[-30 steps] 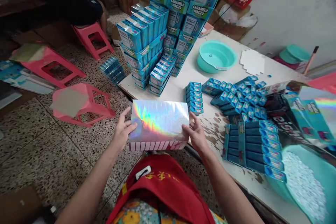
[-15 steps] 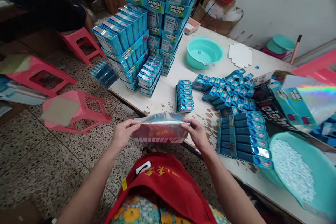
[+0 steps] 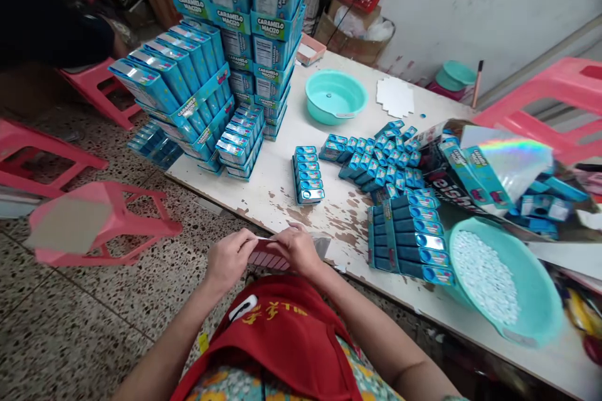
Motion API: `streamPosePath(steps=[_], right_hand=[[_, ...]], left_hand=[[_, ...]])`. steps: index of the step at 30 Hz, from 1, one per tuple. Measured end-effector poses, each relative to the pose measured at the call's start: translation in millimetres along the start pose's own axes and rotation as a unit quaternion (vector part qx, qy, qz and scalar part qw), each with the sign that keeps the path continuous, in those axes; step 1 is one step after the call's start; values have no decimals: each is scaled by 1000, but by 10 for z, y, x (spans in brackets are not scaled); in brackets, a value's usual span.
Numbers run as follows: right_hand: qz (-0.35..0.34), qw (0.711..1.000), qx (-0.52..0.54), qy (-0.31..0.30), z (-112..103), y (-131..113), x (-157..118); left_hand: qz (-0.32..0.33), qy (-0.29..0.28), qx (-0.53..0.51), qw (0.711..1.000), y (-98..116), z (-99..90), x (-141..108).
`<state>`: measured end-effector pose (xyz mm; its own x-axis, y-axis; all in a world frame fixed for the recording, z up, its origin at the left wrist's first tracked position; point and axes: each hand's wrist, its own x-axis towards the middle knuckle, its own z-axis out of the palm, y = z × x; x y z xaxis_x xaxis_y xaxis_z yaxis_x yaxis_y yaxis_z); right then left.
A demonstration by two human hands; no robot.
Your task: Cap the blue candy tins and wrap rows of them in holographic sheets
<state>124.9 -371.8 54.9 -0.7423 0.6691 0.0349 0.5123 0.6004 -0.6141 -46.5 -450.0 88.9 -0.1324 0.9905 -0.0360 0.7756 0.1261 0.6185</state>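
Note:
Low in front of my red apron, at the table's front edge, both hands grip a clear plastic bag [image 3: 270, 259] with a row of pink pieces showing through it. My left hand [image 3: 230, 261] pinches its left end. Close beside it, my right hand [image 3: 297, 247] is closed over the top edge, covering much of the bag. Loose clear film sticks out to the right of that hand. Just beyond stands a short row of blue candy boxes [image 3: 308, 174] on the table.
Stacked blue cartons [image 3: 273, 22] rise at the back left. A pile of small blue boxes [image 3: 383, 160] lies mid-table, near an aqua basin [image 3: 336, 97]. To the right are a basin of white candies [image 3: 540, 301] and an open carton [image 3: 463, 191]. Pink stools [image 3: 101, 222] stand left.
My right hand has slid left along the bag's top edge, close to my left hand. The bag now looks bunched and tilted, where before it was stretched flat. The camera view has shifted right.

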Motion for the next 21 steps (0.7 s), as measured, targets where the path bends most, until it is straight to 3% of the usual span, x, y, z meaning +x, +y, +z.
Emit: streamPosePath(steps=[7, 15, 21], right_hand=[[77, 995, -41, -49, -347, 982, -390], [180, 983, 0, -23, -404, 1704, -260], [219, 964, 150, -5, -352, 1964, -344]], left_hand=[[-131, -19, -83, 988, -436, 428, 240], [-104, -70, -58, 990, -615, 947, 767], [-90, -182, -25, 979, -761, 1021, 959]])
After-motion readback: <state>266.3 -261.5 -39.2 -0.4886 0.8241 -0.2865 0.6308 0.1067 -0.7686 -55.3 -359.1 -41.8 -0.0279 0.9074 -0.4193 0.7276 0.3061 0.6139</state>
